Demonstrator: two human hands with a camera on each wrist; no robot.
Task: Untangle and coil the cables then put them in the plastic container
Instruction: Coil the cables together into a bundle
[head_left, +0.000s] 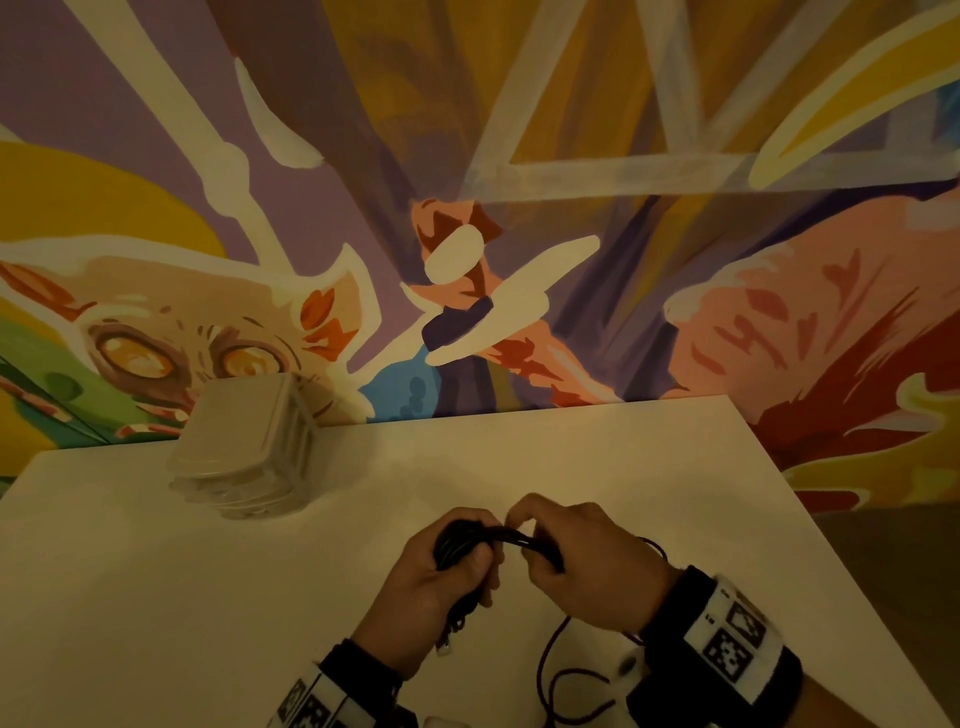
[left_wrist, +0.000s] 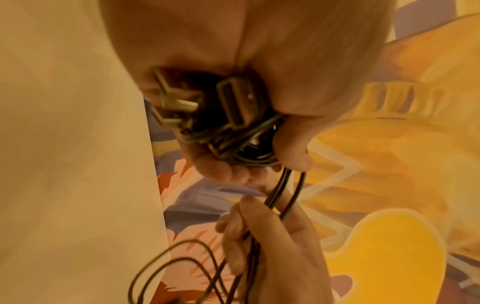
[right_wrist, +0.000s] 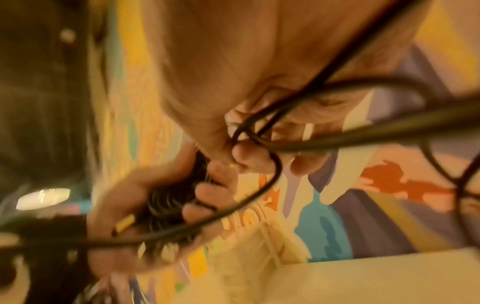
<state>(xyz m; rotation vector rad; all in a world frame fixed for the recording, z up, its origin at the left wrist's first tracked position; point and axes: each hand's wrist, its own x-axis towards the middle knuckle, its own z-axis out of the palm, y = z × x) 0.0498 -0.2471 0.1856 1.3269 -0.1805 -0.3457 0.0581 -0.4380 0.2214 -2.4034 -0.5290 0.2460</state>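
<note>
left hand (head_left: 451, 564): fingers curled round a wound bundle of black cables (head_left: 462, 545), held just above the worktop (head_left: 208, 597); the left wrist view shows usb plugs (left_wrist: 233, 100) tucked against the palm beside the loops.
right hand (head_left: 582, 556): thumb and fingers pinching several strands where they leave the bundle, close against the left hand, so the two hands almost touch.
loose tail: slack cable (head_left: 558, 675) runs from the right hand down to the near edge of the worktop, looping there; its far end is out of sight.
plastic container (head_left: 249, 457): stands at the far left of the worktop by the painted wall (head_left: 519, 156), well apart from the hands; a lid seems to sit on it, though i cannot tell for sure.
step in hand: likely wrapping the tail round the coil.
risk, coil: if the left hand loosens, the wound loops could spring open and tangle again.
risk, tail: the slack loops may snag or knot as they are drawn in.
risk, container: a lid left on would need a free hand, and both are full.
</note>
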